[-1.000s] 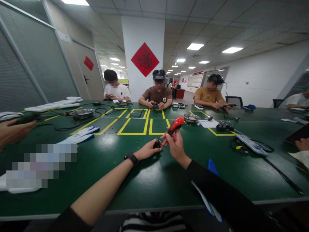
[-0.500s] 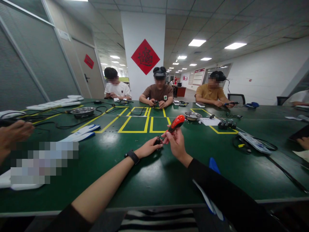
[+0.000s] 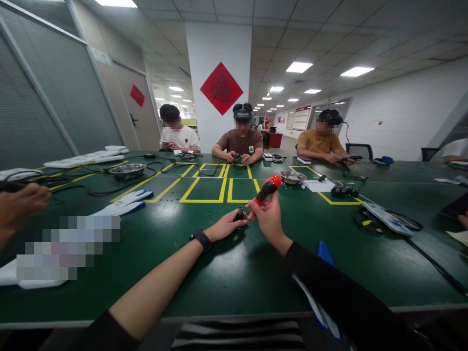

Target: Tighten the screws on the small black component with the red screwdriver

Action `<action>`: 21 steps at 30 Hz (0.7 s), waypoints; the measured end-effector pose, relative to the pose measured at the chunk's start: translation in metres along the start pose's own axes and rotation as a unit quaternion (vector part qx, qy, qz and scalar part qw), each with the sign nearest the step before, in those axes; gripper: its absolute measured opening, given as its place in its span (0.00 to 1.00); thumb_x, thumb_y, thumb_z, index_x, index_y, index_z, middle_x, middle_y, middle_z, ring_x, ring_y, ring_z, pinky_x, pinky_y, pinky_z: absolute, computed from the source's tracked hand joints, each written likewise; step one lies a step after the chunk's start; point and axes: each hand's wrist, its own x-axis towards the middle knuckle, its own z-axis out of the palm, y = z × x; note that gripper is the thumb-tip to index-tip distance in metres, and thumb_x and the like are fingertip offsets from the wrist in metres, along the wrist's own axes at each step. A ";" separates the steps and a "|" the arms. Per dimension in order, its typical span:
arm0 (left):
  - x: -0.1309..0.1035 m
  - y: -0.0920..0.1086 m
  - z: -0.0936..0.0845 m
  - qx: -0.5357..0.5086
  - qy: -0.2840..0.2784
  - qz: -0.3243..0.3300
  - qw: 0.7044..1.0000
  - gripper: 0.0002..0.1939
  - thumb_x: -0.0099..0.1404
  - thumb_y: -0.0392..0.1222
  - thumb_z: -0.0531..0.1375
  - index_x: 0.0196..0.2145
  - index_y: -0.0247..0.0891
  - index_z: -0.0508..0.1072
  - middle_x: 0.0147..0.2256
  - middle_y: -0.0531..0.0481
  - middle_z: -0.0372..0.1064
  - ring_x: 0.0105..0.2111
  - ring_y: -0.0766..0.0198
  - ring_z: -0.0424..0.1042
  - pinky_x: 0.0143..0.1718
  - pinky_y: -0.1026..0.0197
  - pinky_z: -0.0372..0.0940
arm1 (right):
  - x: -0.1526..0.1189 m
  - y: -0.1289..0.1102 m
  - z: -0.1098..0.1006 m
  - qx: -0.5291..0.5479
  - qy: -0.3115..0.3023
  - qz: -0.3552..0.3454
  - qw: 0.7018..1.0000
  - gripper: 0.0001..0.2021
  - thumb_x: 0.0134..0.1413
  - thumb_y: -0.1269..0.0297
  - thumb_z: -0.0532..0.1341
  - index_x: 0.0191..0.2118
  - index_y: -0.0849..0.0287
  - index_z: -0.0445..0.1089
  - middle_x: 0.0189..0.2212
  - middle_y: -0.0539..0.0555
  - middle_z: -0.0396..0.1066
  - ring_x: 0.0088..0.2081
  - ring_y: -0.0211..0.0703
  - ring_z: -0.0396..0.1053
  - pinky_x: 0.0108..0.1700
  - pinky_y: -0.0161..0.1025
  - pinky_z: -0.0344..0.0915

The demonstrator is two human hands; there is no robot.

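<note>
My left hand [image 3: 225,225], with a black band on its wrist, grips a small black part [image 3: 240,214] just above the green table [image 3: 175,263]. Its exact kind is too small to make out. In my right hand [image 3: 268,217] is a screwdriver [image 3: 268,189] with a red and black handle. The tool tilts, handle up and to the right, and its thin shaft points down toward the black part. Fingers hide where the tip meets the part.
White-and-blue gloves [image 3: 124,202] lie at left, with another blue-edged glove [image 3: 325,253] by my right forearm. Metal bowls [image 3: 127,169], cables, several black blocks [image 3: 343,190] and a power strip [image 3: 385,217] are around the table. Co-workers sit opposite; a person's hand [image 3: 25,204] is at left.
The screwdriver handle has turned in my right hand, showing more black on its side. My left hand stays on the black part. The view has shifted slightly.
</note>
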 end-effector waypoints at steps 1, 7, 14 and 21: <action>0.000 0.000 0.000 -0.003 -0.001 0.000 1.000 0.12 0.61 0.45 0.55 0.39 0.35 0.66 0.38 0.49 0.67 0.37 0.62 0.64 0.45 0.59 0.58 | 0.000 -0.001 0.000 0.004 -0.001 0.002 1.000 0.19 0.48 0.63 0.62 0.43 0.53 0.52 0.25 0.43 0.67 0.16 0.31 0.65 0.19 0.29 0.65; -0.001 0.000 0.000 0.003 0.004 -0.002 1.000 0.13 0.61 0.46 0.55 0.40 0.35 0.65 0.37 0.50 0.66 0.36 0.63 0.63 0.42 0.59 0.58 | 0.000 0.000 -0.002 0.020 -0.029 -0.005 0.999 0.14 0.53 0.62 0.57 0.43 0.54 0.53 0.26 0.45 0.68 0.17 0.30 0.65 0.21 0.29 0.65; 0.000 -0.002 0.001 0.008 0.012 -0.005 1.000 0.12 0.59 0.46 0.55 0.36 0.35 0.64 0.33 0.52 0.64 0.34 0.64 0.62 0.40 0.61 0.59 | 0.000 0.000 0.000 0.001 -0.019 0.013 1.000 0.15 0.50 0.62 0.61 0.39 0.55 0.54 0.27 0.45 0.68 0.18 0.31 0.66 0.21 0.29 0.66; 0.001 -0.004 0.000 0.011 0.014 0.000 1.000 0.11 0.60 0.46 0.55 0.35 0.35 0.64 0.33 0.52 0.64 0.34 0.64 0.62 0.40 0.61 0.59 | -0.003 -0.001 0.004 0.002 -0.016 0.008 1.000 0.18 0.49 0.64 0.62 0.41 0.53 0.52 0.28 0.45 0.67 0.18 0.32 0.67 0.21 0.30 0.66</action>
